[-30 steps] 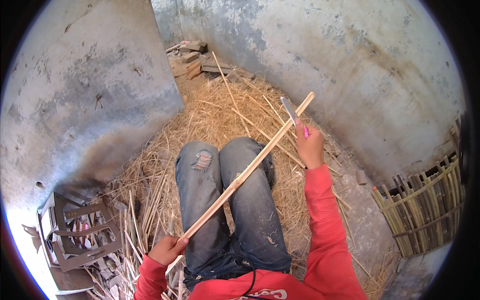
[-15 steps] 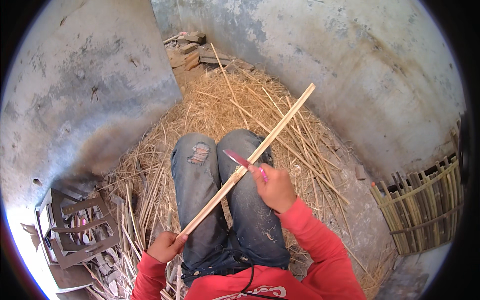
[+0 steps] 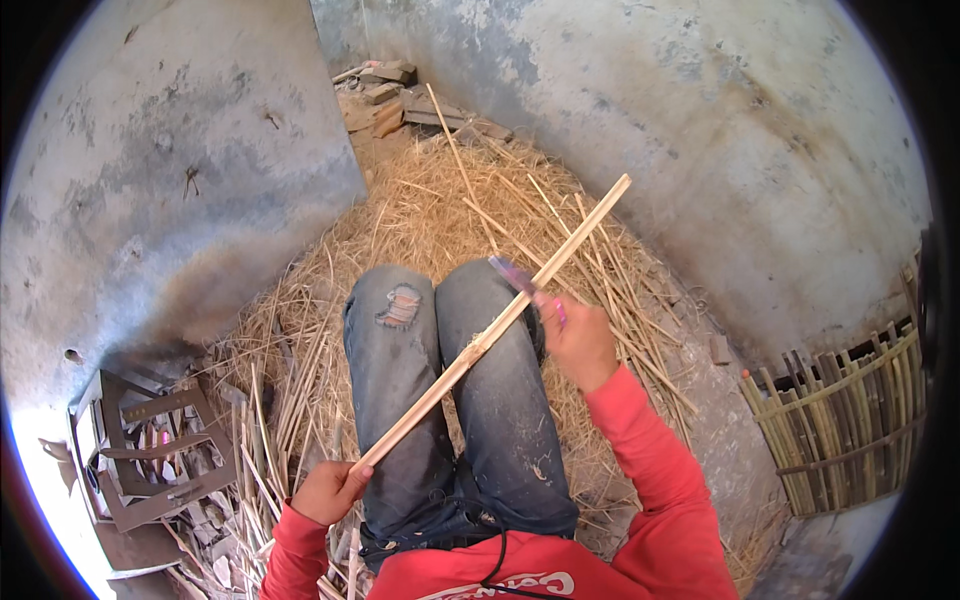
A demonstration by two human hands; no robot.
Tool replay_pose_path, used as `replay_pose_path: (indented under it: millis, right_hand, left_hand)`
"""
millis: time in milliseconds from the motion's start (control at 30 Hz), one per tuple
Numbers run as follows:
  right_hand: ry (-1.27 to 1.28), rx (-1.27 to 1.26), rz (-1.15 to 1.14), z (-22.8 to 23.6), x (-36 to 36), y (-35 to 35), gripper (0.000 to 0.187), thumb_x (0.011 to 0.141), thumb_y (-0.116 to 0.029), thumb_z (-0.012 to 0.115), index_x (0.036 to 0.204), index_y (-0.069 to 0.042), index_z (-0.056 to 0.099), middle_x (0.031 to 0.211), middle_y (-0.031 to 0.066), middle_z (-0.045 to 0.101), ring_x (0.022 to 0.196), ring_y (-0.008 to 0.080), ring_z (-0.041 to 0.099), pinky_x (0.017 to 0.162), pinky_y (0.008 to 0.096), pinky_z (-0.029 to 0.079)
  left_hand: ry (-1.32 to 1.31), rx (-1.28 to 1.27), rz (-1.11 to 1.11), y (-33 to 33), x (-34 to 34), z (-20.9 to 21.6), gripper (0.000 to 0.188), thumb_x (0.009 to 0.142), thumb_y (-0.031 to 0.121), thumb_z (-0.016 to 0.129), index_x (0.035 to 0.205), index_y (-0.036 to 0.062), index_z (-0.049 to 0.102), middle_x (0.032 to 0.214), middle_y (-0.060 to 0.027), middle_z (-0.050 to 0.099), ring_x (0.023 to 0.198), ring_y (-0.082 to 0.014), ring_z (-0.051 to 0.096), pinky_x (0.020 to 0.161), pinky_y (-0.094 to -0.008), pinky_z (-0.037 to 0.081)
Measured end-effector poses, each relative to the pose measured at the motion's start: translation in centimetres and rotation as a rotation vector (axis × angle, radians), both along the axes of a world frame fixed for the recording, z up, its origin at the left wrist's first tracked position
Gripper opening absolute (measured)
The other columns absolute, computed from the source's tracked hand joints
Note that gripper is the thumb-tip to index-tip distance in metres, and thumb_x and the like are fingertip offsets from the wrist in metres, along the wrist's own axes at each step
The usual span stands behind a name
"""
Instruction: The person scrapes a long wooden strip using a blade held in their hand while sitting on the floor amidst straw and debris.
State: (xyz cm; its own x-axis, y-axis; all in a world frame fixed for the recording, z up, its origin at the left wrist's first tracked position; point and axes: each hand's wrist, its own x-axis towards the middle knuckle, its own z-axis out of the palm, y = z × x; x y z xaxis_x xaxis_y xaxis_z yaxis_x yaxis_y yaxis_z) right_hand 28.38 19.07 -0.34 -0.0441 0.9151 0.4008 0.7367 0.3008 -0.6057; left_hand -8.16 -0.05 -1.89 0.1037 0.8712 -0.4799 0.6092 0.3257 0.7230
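Plainly, the left hand (image 3: 328,492) is curled closed around the near end of a long bamboo strip (image 3: 425,405), thumb along it. To its right, the right hand (image 3: 580,342) is wrapped tightly round the pink handle of a knife (image 3: 515,277), whose blade (blurred here) crosses the strip; whether those fingers also touch the bamboo, I cannot tell. From lower left to upper right, the strip slants over the dusty jeans (image 3: 400,365), pale and slender, with a rough brownish node near its middle.
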Motion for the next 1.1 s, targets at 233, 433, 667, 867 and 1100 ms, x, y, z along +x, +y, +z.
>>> replay_pose_path:
  millis: [233, 433, 667, 867, 1100]
  right_hand:
    - [0.025, -0.135, 0.078, 0.2, -1.8, -3.3, 0.045, 0.104, -0.033, 0.059, 0.074, -0.001, 0.061, 0.056, 0.024, 0.053, 0.049, 0.0442, 0.055, 0.047, 0.0484, 0.039]
    - [-0.031, -0.201, 0.183, 0.2, -2.4, -4.8, 0.048, 0.104, -0.037, 0.057, 0.072, -0.002, 0.059, 0.052, 0.0228, 0.054, 0.05, 0.0457, 0.059, 0.048, 0.0541, 0.044]
    - [0.206, -0.432, 0.391, 0.4, -0.5, -3.0, 0.049, 0.105, -0.039, 0.058, 0.077, 0.002, 0.063, 0.056, 0.0205, 0.053, 0.052, 0.032, 0.056, 0.051, 0.0424, 0.043]
    - [0.531, -0.493, 0.322, 1.5, -0.1, -2.7, 0.034, 0.097, -0.034, 0.072, 0.088, -0.001, 0.071, 0.061, 0.0088, 0.057, 0.058, 0.0183, 0.054, 0.057, 0.0357, 0.044]
    - [0.051, 0.158, 0.392, 3.9, -1.8, -2.5, 0.028, 0.085, -0.028, 0.082, 0.103, -0.007, 0.078, 0.092, 0.0088, 0.066, 0.068, 0.0247, 0.068, 0.062, 0.0355, 0.055]
  left_hand:
    - [-0.03, -0.047, 0.008, -0.5, 0.0, -0.6, 0.059, 0.105, 0.044, 0.058, 0.067, -0.0006, 0.064, 0.056, -0.0047, 0.057, 0.052, -0.0139, 0.053, 0.053, -0.034, 0.043]
    - [-0.057, -0.096, 0.0, -0.6, 0.8, -1.0, 0.064, 0.105, 0.05, 0.055, 0.063, 0.0016, 0.062, 0.053, -0.0043, 0.054, 0.05, -0.0152, 0.051, 0.052, -0.0348, 0.042]
    - [-0.174, -0.172, 0.012, -0.9, 1.2, -1.6, 0.066, 0.105, 0.052, 0.054, 0.062, 0.0025, 0.061, 0.053, -0.0028, 0.053, 0.05, -0.0135, 0.048, 0.051, -0.033, 0.04]
    - [-0.117, -0.109, -0.003, -0.3, 1.7, -0.6, 0.067, 0.105, 0.053, 0.053, 0.063, 0.0018, 0.061, 0.053, -0.0034, 0.053, 0.05, -0.0132, 0.048, 0.051, -0.0336, 0.04]
    - [-0.055, -0.042, -0.003, -0.7, 1.3, -0.8, 0.064, 0.104, 0.05, 0.055, 0.064, 0.0009, 0.063, 0.052, -0.0064, 0.054, 0.048, -0.0173, 0.051, 0.051, -0.0361, 0.042]
